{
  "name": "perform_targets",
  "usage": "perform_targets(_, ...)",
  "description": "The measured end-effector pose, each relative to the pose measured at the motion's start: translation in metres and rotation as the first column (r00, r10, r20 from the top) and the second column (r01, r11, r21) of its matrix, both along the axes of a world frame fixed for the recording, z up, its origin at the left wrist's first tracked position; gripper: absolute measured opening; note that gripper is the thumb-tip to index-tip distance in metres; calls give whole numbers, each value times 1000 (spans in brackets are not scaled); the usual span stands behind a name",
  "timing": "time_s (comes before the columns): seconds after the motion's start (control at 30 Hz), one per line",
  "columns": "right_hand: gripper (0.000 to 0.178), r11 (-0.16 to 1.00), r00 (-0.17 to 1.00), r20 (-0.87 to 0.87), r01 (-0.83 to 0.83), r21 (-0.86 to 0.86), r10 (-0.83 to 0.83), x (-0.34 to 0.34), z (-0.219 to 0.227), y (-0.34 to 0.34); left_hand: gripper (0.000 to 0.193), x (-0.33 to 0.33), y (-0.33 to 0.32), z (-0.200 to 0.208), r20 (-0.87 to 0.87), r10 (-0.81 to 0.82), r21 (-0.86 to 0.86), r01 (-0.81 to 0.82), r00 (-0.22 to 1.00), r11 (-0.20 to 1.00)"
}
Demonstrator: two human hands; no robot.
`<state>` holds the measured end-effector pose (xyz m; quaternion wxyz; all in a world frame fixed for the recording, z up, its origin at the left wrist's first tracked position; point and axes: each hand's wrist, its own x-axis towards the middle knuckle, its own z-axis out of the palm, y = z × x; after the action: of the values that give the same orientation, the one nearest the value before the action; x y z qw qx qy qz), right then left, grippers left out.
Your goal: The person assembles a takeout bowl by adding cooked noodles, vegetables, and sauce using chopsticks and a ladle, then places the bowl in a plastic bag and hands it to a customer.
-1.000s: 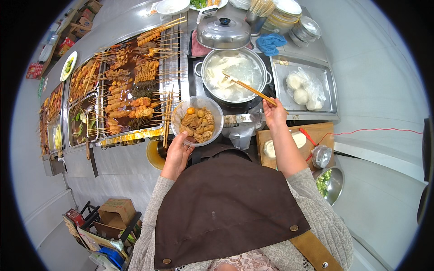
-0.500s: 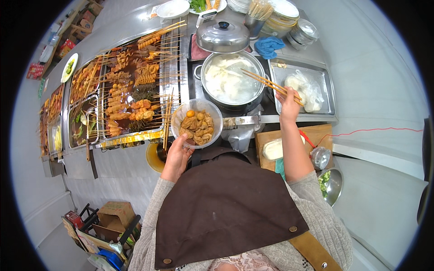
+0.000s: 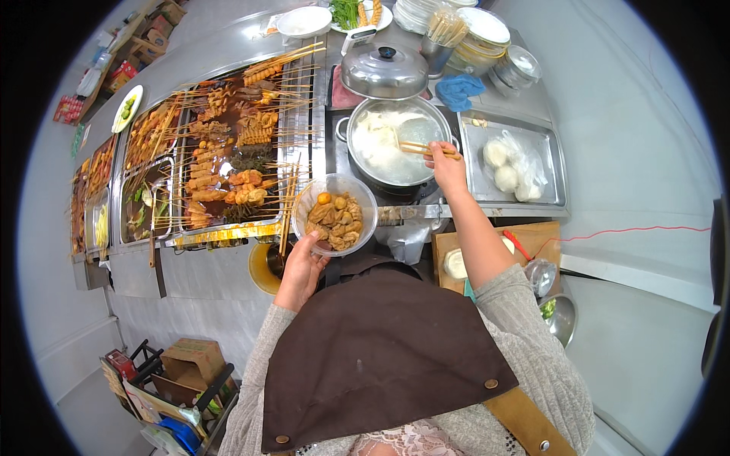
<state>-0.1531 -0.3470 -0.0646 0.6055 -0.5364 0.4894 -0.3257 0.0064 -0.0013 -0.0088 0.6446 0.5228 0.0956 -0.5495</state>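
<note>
My left hand (image 3: 301,272) grips a clear plastic bowl (image 3: 372,216) by its near-left rim, the thumb over the edge. Inside lie brown stewed pieces (image 3: 339,228) and an orange ball (image 3: 325,197). In my right hand (image 3: 447,166) is a pair of wooden chopsticks (image 3: 415,147), reaching into the two-handled metal pot (image 3: 341,129). Wide, pale noodle-like strips (image 3: 374,129) float in its cloudy, steaming liquid, and the chopstick tips are at these strips. The bowl stays in the air, just left of and nearer than the pot.
Left of the bowl are metal trays of skewers in dark broth (image 3: 220,152), with sticks jutting out. A domed lid (image 3: 386,72) rests behind the pot, beside a blue cloth (image 3: 458,91). Bagged white dough balls (image 3: 506,179) sit in a steel tray (image 3: 552,194) at right.
My right hand has moved left over the pot's right edge, bringing the chopstick tips down into the pot. The bowl remains in my left hand, nearly in place.
</note>
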Motion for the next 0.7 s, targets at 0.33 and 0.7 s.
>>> perform_targets(0.33,31,993,999,13,-31,-117,33,-55,55,4,28,7,1,-13,-16,-51,-54,50,999,997)
perform_targets(0.7,32,967,990,89,-82,-243,106,-22,60,13,28,6,1,-9,-16,-51,-35,51,999,998)
